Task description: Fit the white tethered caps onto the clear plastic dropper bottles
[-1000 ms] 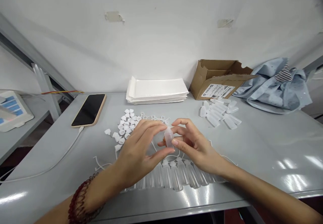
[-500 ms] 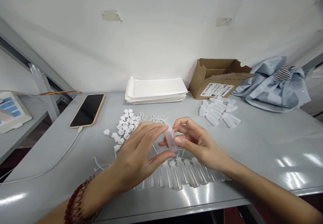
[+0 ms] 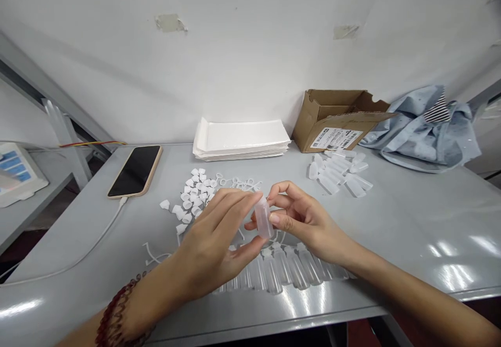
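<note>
A small translucent plastic bottle (image 3: 263, 220) is held up between both hands, tilted slightly, its neck toward the back. My left hand (image 3: 215, 232) spans it lengthwise, fingertips at the neck end and thumb at the base. The thumb and fingers of my right hand (image 3: 305, 219) grip its right side. Below the hands, a row of similar clear bottles (image 3: 274, 274) lies along the front of the table, partly hidden by my left hand. White caps (image 3: 191, 195) are heaped beyond my left hand, with white ring-shaped pieces (image 3: 237, 182) beside them.
A phone (image 3: 135, 172) on a white cable lies at left. A stack of white trays (image 3: 242, 138) and an open cardboard box (image 3: 336, 122) stand against the wall. More translucent bottles (image 3: 340, 172) lie before the box, and blue cloth (image 3: 426, 133) is at right.
My left thumb has come up against the bottle's base, where it was a little apart before. The bottle has turned slightly more upright; my right hand keeps its grip.
</note>
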Demonstrator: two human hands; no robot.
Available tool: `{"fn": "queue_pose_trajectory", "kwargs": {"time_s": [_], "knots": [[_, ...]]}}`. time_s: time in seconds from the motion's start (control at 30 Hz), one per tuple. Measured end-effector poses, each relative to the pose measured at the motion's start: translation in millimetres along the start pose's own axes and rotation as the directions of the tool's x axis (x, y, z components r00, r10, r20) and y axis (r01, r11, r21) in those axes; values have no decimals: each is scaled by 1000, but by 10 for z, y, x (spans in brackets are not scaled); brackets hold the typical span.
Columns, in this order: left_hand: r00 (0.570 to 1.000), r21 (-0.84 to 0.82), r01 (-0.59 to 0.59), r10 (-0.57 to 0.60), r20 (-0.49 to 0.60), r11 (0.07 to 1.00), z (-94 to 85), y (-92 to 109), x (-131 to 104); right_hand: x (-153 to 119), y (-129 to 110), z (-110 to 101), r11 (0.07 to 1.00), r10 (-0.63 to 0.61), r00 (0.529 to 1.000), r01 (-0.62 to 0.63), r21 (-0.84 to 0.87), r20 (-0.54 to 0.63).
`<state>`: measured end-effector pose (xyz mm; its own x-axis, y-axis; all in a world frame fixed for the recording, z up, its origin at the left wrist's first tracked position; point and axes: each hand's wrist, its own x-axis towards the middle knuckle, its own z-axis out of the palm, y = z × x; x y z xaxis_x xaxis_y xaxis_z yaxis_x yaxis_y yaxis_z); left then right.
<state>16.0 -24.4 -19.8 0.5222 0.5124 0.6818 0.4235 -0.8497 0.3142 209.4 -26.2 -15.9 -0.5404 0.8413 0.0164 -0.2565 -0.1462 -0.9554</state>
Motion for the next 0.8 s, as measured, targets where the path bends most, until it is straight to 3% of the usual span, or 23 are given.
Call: {"fn": "queue_pose_trajectory", "kwargs": {"time_s": [0.2, 0.33, 0.5, 0.57, 0.63, 0.73, 0.8], "knots": [[985, 55, 117, -123, 123, 992, -104, -20, 19, -30, 47, -19, 990, -7, 1000, 3, -141, -30], [954, 257, 159, -216, 209, 953, -395, -127, -96, -43, 29, -94, 978, -71, 996, 59, -202, -55], [833, 409, 202, -376, 405, 890, -947, -274, -528, -32, -37, -177, 963, -112, 983, 72, -262, -144], [766, 448, 280, -479, 428, 849, -1109, -284, -707, -30, -41, -180, 957, -107, 980, 55, -286, -168], [722, 452, 359, -551, 420, 816, -1199, -267, -843, -30, -29, -171, 954, -87, 982, 33, -298, -169], [662, 413, 377, -553, 506, 829, -1220, -228, -953, -26, -5, -152, 950, -55, 986, 4, -311, -155], [663, 397, 392, -554, 504, 830, -1190, -209, -981, -20, 1, -145, 947, -42, 987, -11, -322, -157]]}}
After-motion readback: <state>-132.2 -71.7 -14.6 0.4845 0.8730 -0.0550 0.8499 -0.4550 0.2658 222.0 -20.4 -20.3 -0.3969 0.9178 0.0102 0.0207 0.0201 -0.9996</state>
